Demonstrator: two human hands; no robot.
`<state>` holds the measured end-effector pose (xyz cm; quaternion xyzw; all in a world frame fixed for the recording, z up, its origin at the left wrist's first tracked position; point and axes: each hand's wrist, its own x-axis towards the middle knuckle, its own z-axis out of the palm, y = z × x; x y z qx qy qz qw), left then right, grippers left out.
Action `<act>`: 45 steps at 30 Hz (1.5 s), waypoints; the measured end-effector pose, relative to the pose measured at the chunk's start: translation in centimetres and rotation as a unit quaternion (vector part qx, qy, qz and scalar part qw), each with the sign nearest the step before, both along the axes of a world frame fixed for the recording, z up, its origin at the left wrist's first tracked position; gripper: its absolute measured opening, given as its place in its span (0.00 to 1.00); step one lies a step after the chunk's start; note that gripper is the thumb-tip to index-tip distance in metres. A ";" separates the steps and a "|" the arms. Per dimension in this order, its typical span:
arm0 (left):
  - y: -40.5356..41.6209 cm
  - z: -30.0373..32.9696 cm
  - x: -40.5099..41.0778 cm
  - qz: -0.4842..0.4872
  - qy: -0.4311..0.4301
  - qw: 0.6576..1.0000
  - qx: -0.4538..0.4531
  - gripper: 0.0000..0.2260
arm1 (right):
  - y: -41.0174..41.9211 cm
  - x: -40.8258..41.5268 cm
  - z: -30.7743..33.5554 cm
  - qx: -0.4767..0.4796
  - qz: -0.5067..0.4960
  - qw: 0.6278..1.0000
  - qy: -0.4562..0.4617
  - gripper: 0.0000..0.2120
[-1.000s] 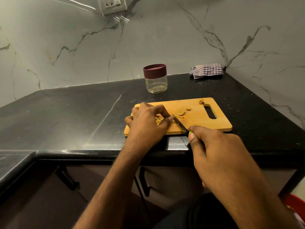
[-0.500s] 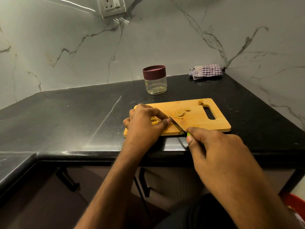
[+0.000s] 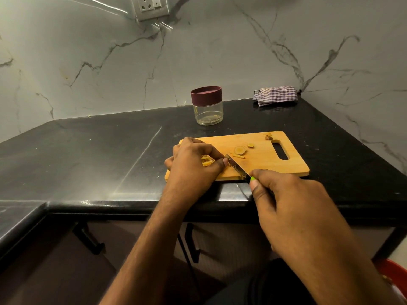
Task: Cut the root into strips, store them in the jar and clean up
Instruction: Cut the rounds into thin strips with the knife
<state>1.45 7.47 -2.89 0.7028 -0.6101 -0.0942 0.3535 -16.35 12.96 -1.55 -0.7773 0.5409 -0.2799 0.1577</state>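
The root [image 3: 207, 160] lies on the left part of one wooden cutting board [image 3: 262, 164], pinched under the curled fingers of the left hand [image 3: 193, 166]. The right hand [image 3: 293, 208] grips one knife [image 3: 239, 169], its blade resting on the board beside the left thumb. Two round slices [image 3: 240, 149] and a few scraps lie nearby. One jar [image 3: 207, 105], lid on, stands behind the board. One checked cloth [image 3: 275, 95] sits in the corner of the black counter [image 3: 88, 155], under a marbled wall [image 3: 88, 62].

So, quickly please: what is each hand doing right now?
Left hand: fingers curled, holding the root piece on the cutting board.
Right hand: gripping the knife.
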 end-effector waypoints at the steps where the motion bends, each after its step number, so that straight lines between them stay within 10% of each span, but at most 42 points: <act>1: 0.0 0.0 0.0 -0.001 0.001 1.000 -0.001 0.07 | 0.0 0.0 0.0 0.001 0.001 1.000 -0.001 0.16; 45: 0.6 0.0 -0.4 0.026 -0.019 0.999 -0.012 0.02 | -1.4 -1.4 -0.5 -0.006 -0.034 0.997 0.063 0.20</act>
